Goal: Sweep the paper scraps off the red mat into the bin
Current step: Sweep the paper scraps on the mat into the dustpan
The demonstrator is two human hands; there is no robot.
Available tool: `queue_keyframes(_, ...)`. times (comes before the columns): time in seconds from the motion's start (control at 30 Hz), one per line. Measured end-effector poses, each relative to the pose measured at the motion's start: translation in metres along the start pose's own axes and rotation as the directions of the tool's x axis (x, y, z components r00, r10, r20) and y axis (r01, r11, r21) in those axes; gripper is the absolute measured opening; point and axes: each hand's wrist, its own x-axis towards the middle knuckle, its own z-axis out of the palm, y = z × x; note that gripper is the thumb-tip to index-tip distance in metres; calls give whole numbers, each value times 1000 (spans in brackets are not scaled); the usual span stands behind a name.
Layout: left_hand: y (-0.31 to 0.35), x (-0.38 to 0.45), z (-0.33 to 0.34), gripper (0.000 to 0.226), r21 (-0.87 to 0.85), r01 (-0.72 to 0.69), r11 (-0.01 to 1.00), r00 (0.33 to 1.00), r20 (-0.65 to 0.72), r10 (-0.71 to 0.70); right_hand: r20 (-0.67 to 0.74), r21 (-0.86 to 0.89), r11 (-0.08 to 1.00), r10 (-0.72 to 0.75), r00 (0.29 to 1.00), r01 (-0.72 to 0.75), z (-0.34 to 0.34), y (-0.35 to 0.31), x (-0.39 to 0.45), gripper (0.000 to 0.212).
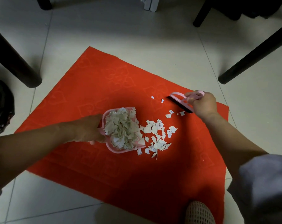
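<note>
Nearest the camera: a mesh-topped shoe [199, 213] at the bottom edge, its toe on the near border of the mat [91, 88]. A pale rolled sleeve [265, 180] at lower right, with a bare forearm running up from it.

Mat: red, pressed with a faint heart pattern, lying askew on pale floor tiles [121, 28].

Dustpan [121, 130]: pink, small, resting on the middle of the mat with its open lip towards the right. Contents: a heaped pile of torn white paper, filling it to the rim.

Left hand [88, 129]: fingers curled round the dustpan's handle, gripping it.

Scraps [156, 136]: a loose spread of torn white pieces on the mat just beyond the pan's lip, some touching it. A few more lie scattered further right, near the brush. Faint blue marks show on several pieces; none can be read.

Brush [180, 102]: pink frame with a black bristle strip, bristle edge down on the mat, to the right of the scraps.

Right hand [203, 105]: closed round the brush's looped handle.

Left edge: a black bag [1, 107], partly out of view; contents not visible.

Far: dark furniture legs [15, 60] on the tiles at left, right and top. A white object [150, 4] at the top edge, too cropped to identify.
</note>
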Motion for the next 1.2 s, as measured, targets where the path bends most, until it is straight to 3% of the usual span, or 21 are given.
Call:
queue_keyframes(0.1,0,4,-1,64,-15,-9,1000,1000,-15,8,26,-50,998,45,999,-44,10,2,0,24)
queue_keyframes(0.2,3,8,-2,60,-22,-40,999,999,-22,40,167,-184,983,32,985,0,16,-3,-5,29)
queue_keyframes(0.27,7,12,1,61,-35,-69,997,997,-23,69,209,-132,991,16,978,12,9,-4,-10,27)
queue_keyframes(0.4,11,22,5,72,-74,-84,994,996,-10,84,82,74,997,-4,997,-2,-10,-4,-5,21)
queue_keyframes(0.5,12,25,5,73,-68,-87,994,996,-12,86,37,-51,999,-14,999,16,-4,-2,-3,23)
queue_keyframes(0.6,15,25,6,68,-48,-87,995,996,-17,86,197,-301,946,-60,979,118,14,-6,-12,29)
queue_keyframes(0.7,16,25,5,63,-49,-64,997,998,-21,63,337,-275,949,-57,940,156,16,-8,-20,29)
queue_keyframes(0.8,19,25,5,63,-70,-54,996,998,-32,52,221,-53,997,-49,974,63,-2,-8,-17,26)
queue_keyframes(0.9,19,25,4,65,-69,-60,996,998,-31,58,102,39,999,-37,994,33,-11,-9,-8,21)
queue_keyframes(1.1,18,24,3,65,-114,-53,992,998,-40,48,50,-25,998,-64,997,66,24,-23,9,20)
queue_keyframes(1.2,17,25,2,70,-115,-44,992,998,-42,40,126,-166,983,-55,990,76,37,-33,14,27)
